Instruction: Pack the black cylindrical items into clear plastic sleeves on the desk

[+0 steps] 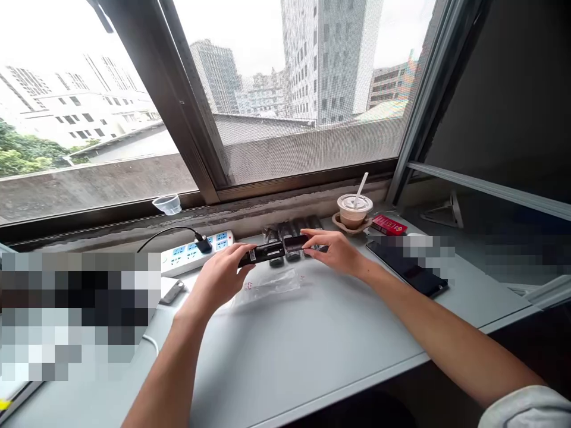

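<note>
My left hand (223,272) is closed around the left end of a slim black device (266,252) with a small white label, held above the table. Between the thumb and fingers of my right hand (335,251) is a flat dark piece (295,242), lined up with the device's right end. I cannot tell whether the two parts are joined. Just behind them stand several black cylindrical items (292,257) in clear wrapping, partly hidden by my right hand. Below the device, a clear plastic bag (280,283) lies flat on the table (312,345).
A white power strip (178,261) with a black plug sits at back left, near a grey adapter (172,291). At back right are a lidded drink cup (354,213), a red box (389,224) and a dark tablet (408,267). A plastic bowl (168,204) rests by the window.
</note>
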The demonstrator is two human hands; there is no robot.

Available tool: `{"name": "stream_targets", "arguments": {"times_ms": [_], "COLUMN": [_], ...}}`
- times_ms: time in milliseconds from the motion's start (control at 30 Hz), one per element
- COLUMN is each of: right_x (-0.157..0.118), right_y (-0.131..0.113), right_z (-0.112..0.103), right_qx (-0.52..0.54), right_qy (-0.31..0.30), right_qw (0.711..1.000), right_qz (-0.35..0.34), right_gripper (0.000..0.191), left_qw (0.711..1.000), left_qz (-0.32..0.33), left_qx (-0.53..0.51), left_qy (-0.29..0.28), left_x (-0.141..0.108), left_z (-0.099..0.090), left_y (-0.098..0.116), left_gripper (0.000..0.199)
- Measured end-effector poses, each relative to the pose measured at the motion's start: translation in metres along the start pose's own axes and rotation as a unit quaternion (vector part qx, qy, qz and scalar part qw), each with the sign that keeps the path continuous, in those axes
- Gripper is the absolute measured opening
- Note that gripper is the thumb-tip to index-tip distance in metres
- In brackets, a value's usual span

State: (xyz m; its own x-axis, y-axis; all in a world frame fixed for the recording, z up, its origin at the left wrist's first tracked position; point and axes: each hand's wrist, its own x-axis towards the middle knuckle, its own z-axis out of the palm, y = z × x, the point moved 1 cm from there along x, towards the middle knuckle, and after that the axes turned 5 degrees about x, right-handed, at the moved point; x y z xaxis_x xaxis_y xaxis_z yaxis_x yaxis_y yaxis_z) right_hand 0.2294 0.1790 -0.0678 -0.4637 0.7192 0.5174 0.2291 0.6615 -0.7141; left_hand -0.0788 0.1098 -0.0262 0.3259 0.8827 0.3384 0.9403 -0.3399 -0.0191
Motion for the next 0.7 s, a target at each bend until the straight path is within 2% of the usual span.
{"name": "stream_targets", "arguments": {"times_ms": [300, 533, 600, 700], "right_x": [0.0002, 0.0009, 0.0007, 0.0007], "right_y": [-0.0004, -0.0047, -0.0073, -0.0099], "right_z": [-0.0010, 0.0002, 0.0000, -0.0005], "right_qx": [0.005, 0.022, 0.030, 0.070], "right_qy": [0.006, 0.016, 0.023, 0.024], "right_qw": [1.000, 0.999, 0.999, 0.996], "right_qz": [-0.022, -0.028, -0.014, 0.048], "right_gripper": [0.014, 0.029, 0.029, 0.034], "left_qw": [1.000, 1.000, 1.000, 1.000], "left_qz": [0.002, 0.003, 0.004, 0.001], "left_qx": [-0.009, -0.020, -0.021, -0.017], "left_qy": [0.005, 0.010, 0.014, 0.021], "left_x": [0.0018, 0.0022, 0.0019, 0.0014], "left_z": [-0.0038, 0.0010, 0.0008, -0.0010], "left_y": [0.0081, 0.0067, 0.0059, 0.0075], "left_gripper": [0.040, 0.040, 0.040, 0.041]}}
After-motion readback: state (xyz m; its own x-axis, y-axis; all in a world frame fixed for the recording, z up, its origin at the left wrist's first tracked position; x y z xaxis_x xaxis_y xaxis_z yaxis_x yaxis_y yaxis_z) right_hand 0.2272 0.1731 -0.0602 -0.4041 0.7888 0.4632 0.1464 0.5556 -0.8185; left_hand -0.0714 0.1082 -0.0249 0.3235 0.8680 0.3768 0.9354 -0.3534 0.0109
